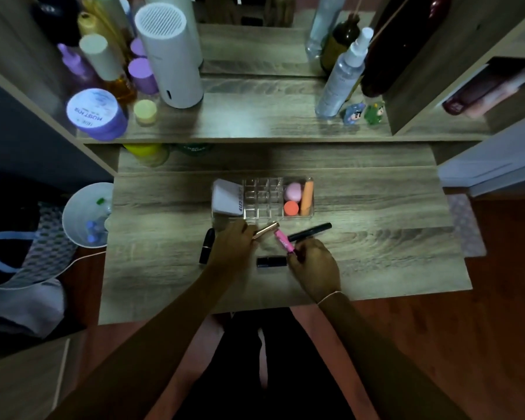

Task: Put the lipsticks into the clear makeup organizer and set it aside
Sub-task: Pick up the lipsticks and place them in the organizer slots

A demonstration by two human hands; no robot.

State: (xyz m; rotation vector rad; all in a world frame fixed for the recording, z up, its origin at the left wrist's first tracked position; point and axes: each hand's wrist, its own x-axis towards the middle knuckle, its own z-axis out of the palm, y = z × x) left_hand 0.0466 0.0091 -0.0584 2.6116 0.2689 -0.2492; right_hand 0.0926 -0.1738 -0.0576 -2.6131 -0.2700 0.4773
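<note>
Left hand point(235, 242) pinches a gold lipstick point(265, 230), right hand point(311, 263) a pink one point(284, 240), just beside the organizer point(262, 197); desk point(376, 253) open rightward; compact point(226, 199) reads "4U2".

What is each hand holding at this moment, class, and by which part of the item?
The left hand holds a rose-gold lipstick by its near end. The right hand holds a pink lipstick by its near end.

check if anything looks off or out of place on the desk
Nothing spilled or broken. The white compact leans tilted in the organizer instead of sitting flat. Two black tubes lie loose on the desk.
</note>
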